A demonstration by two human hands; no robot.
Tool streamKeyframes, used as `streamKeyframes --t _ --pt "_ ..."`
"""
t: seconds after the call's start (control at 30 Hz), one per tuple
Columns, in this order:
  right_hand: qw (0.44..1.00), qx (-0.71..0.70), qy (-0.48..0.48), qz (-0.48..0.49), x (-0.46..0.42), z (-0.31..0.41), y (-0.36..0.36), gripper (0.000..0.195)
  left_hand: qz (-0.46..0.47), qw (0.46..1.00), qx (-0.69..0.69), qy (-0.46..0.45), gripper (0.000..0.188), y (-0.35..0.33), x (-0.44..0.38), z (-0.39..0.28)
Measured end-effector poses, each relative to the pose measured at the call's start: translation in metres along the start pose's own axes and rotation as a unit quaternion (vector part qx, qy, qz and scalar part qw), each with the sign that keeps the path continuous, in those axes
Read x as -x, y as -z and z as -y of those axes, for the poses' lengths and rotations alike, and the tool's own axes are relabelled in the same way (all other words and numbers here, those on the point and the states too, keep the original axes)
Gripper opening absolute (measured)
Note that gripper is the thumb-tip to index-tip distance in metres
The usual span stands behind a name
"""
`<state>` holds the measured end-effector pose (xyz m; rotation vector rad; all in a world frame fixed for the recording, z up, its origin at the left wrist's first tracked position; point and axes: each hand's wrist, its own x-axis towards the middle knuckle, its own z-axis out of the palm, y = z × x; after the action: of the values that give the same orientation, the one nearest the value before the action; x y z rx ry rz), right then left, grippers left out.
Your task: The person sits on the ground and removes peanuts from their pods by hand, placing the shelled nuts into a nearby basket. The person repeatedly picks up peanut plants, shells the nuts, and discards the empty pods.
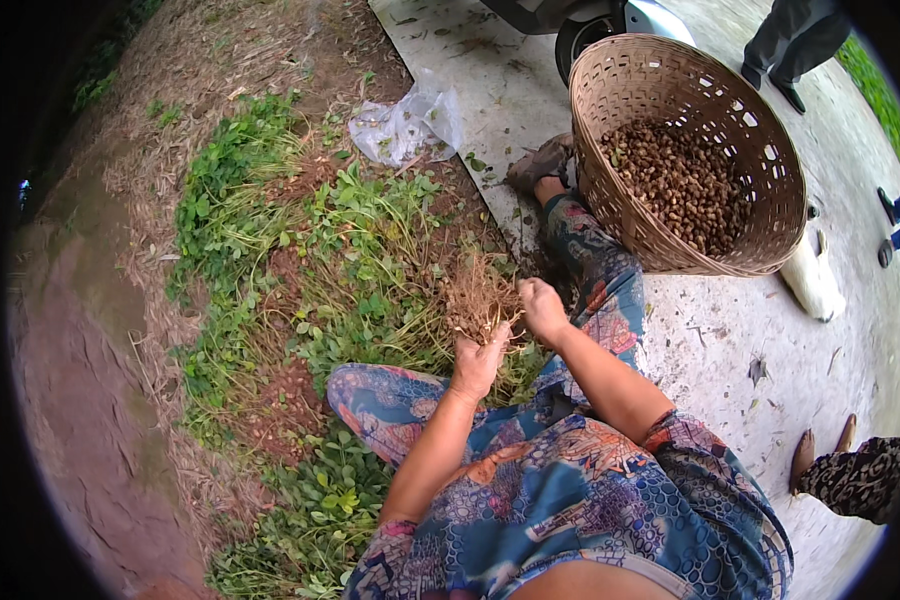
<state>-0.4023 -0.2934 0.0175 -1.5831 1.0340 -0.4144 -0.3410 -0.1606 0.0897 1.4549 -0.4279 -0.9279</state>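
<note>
My left hand (pixel 480 364) grips a bunch of pulled-up peanut plants by the base, with the tangled brown roots (pixel 476 289) pointing away from me. Against the right side of those roots is my right hand (pixel 544 311), its fingers curled. Whatever its fingers may enclose is hidden. Around and beyond my hands, leafy green peanut plants (pixel 367 300) lie heaped on the soil. A tall woven bamboo basket (pixel 604 161) stands to the upper right, beside my lower leg. Unshelled peanuts (pixel 682 187) cover its bottom.
A crumpled clear plastic bag (pixel 409 124) lies at the concrete slab's edge. Behind the basket is a vehicle's wheel (pixel 581 41). A white animal (pixel 814 281) lies right of the basket. Legs of other people (pixel 799 37) show on the concrete (pixel 727 435) at the right.
</note>
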Motion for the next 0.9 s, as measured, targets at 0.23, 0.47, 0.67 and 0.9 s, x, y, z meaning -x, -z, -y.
streamKeyframes --t 0.23,0.47,0.67,0.9 --pt "0.904 -0.219 -0.106 0.352 0.017 0.050 0.045 0.024 -0.087 0.981 0.118 0.123 0.030 0.014 0.000 -0.030" --pt "0.904 -0.173 0.012 0.391 0.036 0.076 0.037 0.019 -0.052 0.990 0.062 0.116 0.030 0.001 -0.003 -0.047" --pt "0.893 0.137 0.275 0.329 0.024 0.093 0.047 0.014 -0.043 0.990 -0.047 0.127 0.019 0.014 -0.016 -0.044" --pt "0.878 0.315 0.353 0.072 0.024 0.154 0.171 0.014 -0.255 0.942 -0.149 -0.157 0.024 0.098 0.008 -0.202"
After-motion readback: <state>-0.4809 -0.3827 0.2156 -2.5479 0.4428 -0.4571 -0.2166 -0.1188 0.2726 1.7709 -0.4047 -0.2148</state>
